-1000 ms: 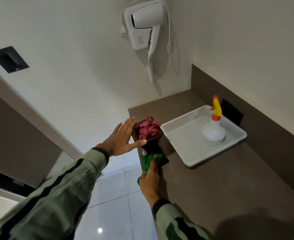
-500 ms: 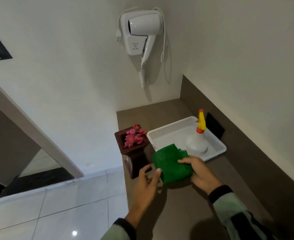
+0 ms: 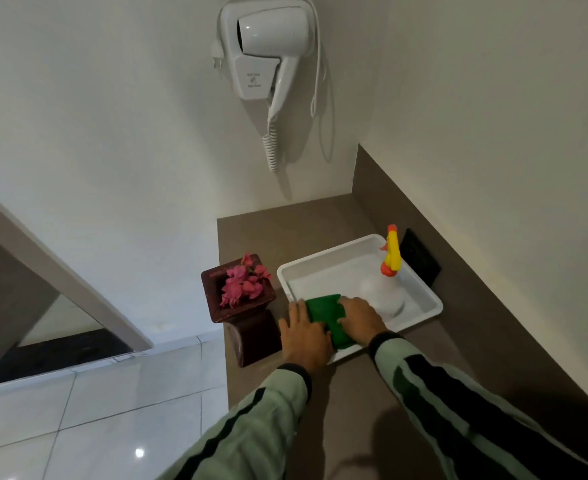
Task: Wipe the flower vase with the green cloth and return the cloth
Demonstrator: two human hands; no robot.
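The dark brown flower vase (image 3: 251, 334) with pink flowers (image 3: 242, 284) stands at the left edge of the brown counter (image 3: 362, 403). The folded green cloth (image 3: 327, 317) lies in the near left corner of the white tray (image 3: 420, 296). My left hand (image 3: 304, 336) rests on the cloth's left side, just right of the vase. My right hand (image 3: 362, 318) presses on the cloth's right side. Both hands cover part of the cloth.
A white spray bottle (image 3: 384, 289) with a yellow and orange nozzle stands in the tray's far right part. A white hair dryer (image 3: 268, 46) hangs on the wall above. A dark backsplash (image 3: 493, 271) runs along the counter's right side. White floor tiles (image 3: 95, 410) lie to the left.
My right hand moved the green cloth from the vase's base over to the tray. My left hand left the top of the vase and joined it on the cloth.
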